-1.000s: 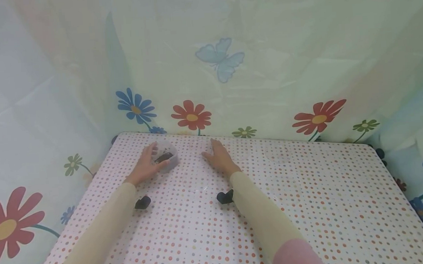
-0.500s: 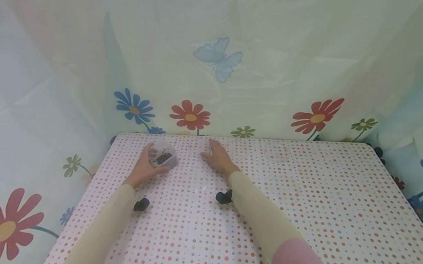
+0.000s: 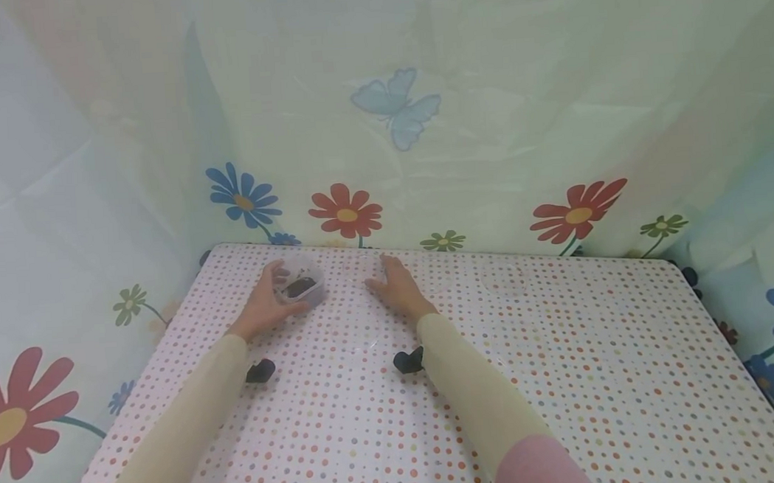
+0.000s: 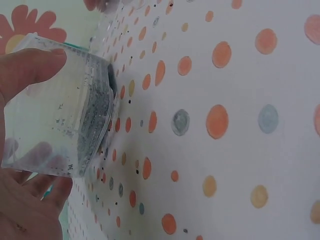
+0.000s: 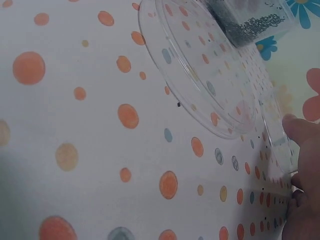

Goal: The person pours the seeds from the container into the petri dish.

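Note:
My left hand point(image 3: 262, 304) grips a clear plastic tub point(image 4: 55, 110) from its left side, thumb on the near wall. A layer of dark grains point(image 4: 95, 122) lies in the tub's base, which is on or close to the table. My right hand point(image 3: 398, 289) is beside a shallow clear plastic dish point(image 5: 275, 132), with the thumb at its rim and the fingers on its far side. A round clear lid or dish point(image 5: 200, 75) lies flat nearer the front; its far part overlaps the tub in the right wrist view.
The table point(image 3: 608, 376) has a white cloth with coloured dots. Another faint clear round piece point(image 3: 505, 278) lies to the right. Tiny dark specks point(image 5: 179, 104) are scattered on the cloth. A flower-printed curtain point(image 3: 475, 155) stands along the back edge.
The left thumb has lowered along the near side of the tub. The right hand keeps its place by the clear dish, and the head view has shifted slightly.

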Available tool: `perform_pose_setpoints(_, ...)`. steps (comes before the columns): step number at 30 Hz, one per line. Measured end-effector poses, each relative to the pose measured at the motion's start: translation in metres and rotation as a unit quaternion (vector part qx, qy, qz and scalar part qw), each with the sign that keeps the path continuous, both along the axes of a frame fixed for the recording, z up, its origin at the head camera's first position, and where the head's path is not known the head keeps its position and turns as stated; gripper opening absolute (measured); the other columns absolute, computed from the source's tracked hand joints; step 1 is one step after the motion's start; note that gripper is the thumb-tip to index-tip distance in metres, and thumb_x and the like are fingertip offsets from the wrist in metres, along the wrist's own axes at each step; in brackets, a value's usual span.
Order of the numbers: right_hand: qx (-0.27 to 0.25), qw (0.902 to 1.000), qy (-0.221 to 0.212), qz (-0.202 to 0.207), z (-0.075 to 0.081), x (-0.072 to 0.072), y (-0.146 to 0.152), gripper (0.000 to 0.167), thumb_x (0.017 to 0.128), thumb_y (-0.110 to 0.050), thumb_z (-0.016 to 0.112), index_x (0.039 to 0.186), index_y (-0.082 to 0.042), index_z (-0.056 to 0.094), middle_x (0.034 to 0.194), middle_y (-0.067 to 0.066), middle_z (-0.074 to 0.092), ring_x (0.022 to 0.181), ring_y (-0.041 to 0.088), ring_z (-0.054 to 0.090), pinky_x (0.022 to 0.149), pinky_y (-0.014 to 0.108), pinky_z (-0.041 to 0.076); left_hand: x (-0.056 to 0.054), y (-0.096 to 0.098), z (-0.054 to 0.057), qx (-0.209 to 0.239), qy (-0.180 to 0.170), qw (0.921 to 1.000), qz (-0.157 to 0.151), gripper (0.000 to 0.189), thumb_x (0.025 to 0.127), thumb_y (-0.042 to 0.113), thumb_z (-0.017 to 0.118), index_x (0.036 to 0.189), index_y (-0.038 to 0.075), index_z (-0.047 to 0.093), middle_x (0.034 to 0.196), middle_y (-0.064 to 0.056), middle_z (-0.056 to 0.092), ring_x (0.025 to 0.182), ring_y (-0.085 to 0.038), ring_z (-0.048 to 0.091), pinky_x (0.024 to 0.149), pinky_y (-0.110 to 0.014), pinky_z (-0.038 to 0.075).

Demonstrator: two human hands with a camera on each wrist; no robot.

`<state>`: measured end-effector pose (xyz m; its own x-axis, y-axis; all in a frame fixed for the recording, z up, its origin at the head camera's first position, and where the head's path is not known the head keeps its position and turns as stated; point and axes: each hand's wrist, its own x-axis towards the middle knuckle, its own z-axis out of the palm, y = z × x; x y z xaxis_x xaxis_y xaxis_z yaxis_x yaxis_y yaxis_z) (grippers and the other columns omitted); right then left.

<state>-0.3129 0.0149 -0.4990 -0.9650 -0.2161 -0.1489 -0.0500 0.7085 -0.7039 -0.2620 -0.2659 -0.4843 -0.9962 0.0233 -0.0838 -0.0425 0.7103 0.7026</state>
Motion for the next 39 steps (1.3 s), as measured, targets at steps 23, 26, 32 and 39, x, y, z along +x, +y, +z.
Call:
perform_pose_setpoints(23,0.016,0.9998,0.008,0.000,-0.001,0.001,0.000,0.071,0.097,-0.042,0.055,0.154,-0.014,0.023,0.161,0.007,0.023,0.150,0.025,0.021,0.123,0.043,0.021,-0.009,0.015,0.011,-0.010,0.039,0.9991,0.014,0.106,0.077,0.043,0.078,0.155,0.025,0.007,0.154,-0.013,0.032,0.141,-0.036,0.034,0.113,-0.059,0.032)
perform_pose_setpoints(26,0.017,0.9998,0.012,0.002,0.001,0.002,0.000,0.071,0.096,-0.042,0.056,0.153,-0.015,0.024,0.160,0.006,0.025,0.149,0.024,0.023,0.122,0.042,0.022,-0.011,0.016,0.012,-0.010,0.050,0.9986,0.012,0.105,0.078,0.038,0.078,0.155,0.024,0.008,0.153,-0.013,0.033,0.141,-0.036,0.035,0.113,-0.058,0.033)
perform_pose_setpoints(32,0.013,0.9998,0.013,0.004,0.001,0.003,0.000,0.071,0.095,-0.043,0.057,0.153,-0.015,0.026,0.160,0.006,0.026,0.149,0.024,0.024,0.122,0.043,0.024,-0.014,0.018,0.012,-0.015,0.058,0.9981,0.010,0.106,0.076,0.042,0.079,0.154,0.022,0.009,0.153,-0.014,0.033,0.140,-0.036,0.035,0.113,-0.058,0.033)
perform_pose_setpoints(39,0.003,1.0000,0.005,0.003,0.000,0.002,0.000,0.072,0.094,-0.044,0.058,0.153,-0.017,0.026,0.160,0.005,0.026,0.149,0.024,0.024,0.122,0.044,0.024,-0.020,0.021,0.009,-0.034,0.078,0.9964,-0.001,0.103,0.080,0.033,0.077,0.155,0.019,0.008,0.155,-0.014,0.029,0.142,-0.035,0.033,0.115,-0.055,0.031)
